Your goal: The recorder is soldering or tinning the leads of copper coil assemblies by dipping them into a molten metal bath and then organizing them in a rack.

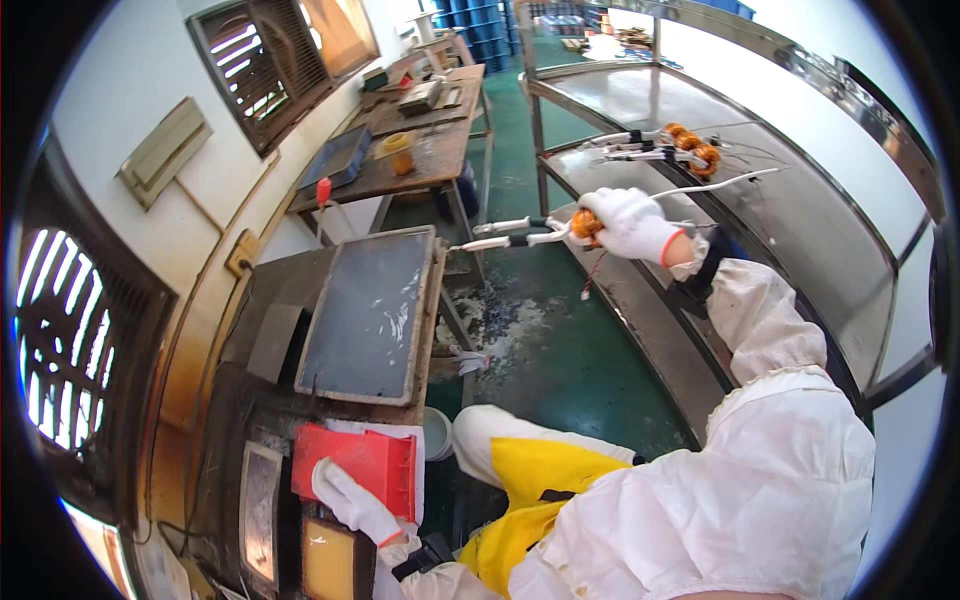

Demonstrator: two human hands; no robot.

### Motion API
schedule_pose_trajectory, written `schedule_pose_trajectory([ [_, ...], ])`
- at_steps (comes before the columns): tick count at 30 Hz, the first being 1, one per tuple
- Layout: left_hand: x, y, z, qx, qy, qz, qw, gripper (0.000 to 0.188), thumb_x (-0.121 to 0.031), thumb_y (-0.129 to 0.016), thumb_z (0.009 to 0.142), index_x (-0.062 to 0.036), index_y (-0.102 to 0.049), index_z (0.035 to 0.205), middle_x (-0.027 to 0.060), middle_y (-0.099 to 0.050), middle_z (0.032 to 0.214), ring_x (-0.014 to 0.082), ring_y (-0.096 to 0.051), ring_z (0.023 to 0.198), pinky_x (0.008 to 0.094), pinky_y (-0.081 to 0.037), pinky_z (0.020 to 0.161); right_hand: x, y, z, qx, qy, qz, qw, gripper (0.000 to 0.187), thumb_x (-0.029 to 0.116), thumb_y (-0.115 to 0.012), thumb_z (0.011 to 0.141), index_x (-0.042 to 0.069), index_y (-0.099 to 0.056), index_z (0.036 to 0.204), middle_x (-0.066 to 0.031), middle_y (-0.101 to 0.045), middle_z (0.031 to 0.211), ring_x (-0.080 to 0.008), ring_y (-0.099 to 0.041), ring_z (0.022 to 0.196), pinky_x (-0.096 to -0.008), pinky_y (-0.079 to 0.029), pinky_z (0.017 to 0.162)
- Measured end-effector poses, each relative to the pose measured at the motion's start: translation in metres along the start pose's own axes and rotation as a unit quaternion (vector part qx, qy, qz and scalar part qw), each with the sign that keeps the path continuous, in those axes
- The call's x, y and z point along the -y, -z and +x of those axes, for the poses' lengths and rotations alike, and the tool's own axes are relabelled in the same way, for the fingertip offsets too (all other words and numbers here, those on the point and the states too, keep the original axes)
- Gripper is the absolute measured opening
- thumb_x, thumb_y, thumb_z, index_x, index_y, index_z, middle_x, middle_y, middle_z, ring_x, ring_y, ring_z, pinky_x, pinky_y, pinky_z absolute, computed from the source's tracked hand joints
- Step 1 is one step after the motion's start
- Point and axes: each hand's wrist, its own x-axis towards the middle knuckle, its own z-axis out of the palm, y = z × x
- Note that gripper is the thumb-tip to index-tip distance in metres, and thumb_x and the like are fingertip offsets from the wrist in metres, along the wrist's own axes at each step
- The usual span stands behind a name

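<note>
My right hand (pixel 625 222), in a white glove with an orange cuff edge, is closed around an orange copper-wound ring coil (pixel 585 226). White sleeved leads (pixel 515 236) with black bands stick out from the coil to the left, and a thin red wire hangs below it. This coil is held in the air beside the metal rack. My left hand (pixel 355 503), gloved in white too, lies with fingers stretched out over a red plastic bin (pixel 390 465) on the bench. Several similar coils (pixel 695 148) with white leads lie on the rack's shelf.
A metal shelf rack (pixel 800 190) stands along my right. On the left bench are a shallow tray of grey liquid (pixel 365 315) and a small vessel with yellowish contents (pixel 328 560). A wooden table (pixel 450 140) stands beyond; a white bucket (pixel 437 433) is below the bench edge.
</note>
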Motion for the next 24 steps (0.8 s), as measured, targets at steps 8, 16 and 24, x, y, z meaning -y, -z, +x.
schedule_pose_trajectory([
  [8, -0.002, 0.004, -0.001, 0.022, 0.015, 0.019, 0.999, 0.039, -0.034, -0.043, 0.1, -0.0019, -0.059, 0.116, 0.0143, -0.058, 0.12, 0.0287, -0.054, 0.109, 0.0368, -0.042, 0.096, -0.125, 0.047, -0.072, 0.017, -0.238, -0.117, 0.964, 0.042, 0.046, -0.073, 0.075, 0.015, -0.065, 0.102, -0.0132, -0.067, 0.098, -0.0313, -0.064, 0.095, -0.0404, -0.049, 0.083],
  [16, 0.003, 0.006, 0.001, 0.037, -0.008, 0.025, 0.999, 0.04, -0.031, -0.039, 0.1, 0.0002, -0.058, 0.116, 0.0145, -0.056, 0.12, 0.0275, -0.053, 0.11, 0.0351, -0.04, 0.098, -0.26, 0.022, -0.125, -0.007, -0.371, -0.17, 0.913, 0.041, 0.019, -0.069, 0.078, 0.015, -0.057, 0.117, -0.0133, -0.058, 0.121, -0.0321, -0.054, 0.113, -0.0406, -0.046, 0.093],
  [24, -0.002, 0.0, -0.001, 0.011, 0.046, -0.002, 0.999, 0.037, -0.024, -0.04, 0.099, 0.0056, -0.057, 0.114, 0.0168, -0.056, 0.119, 0.0289, -0.052, 0.11, 0.0355, -0.039, 0.1, -0.295, -0.019, -0.132, -0.04, -0.382, -0.164, 0.909, 0.039, 0.019, -0.065, 0.08, 0.018, -0.057, 0.118, -0.011, -0.059, 0.119, -0.0294, -0.055, 0.113, -0.0397, -0.045, 0.094],
])
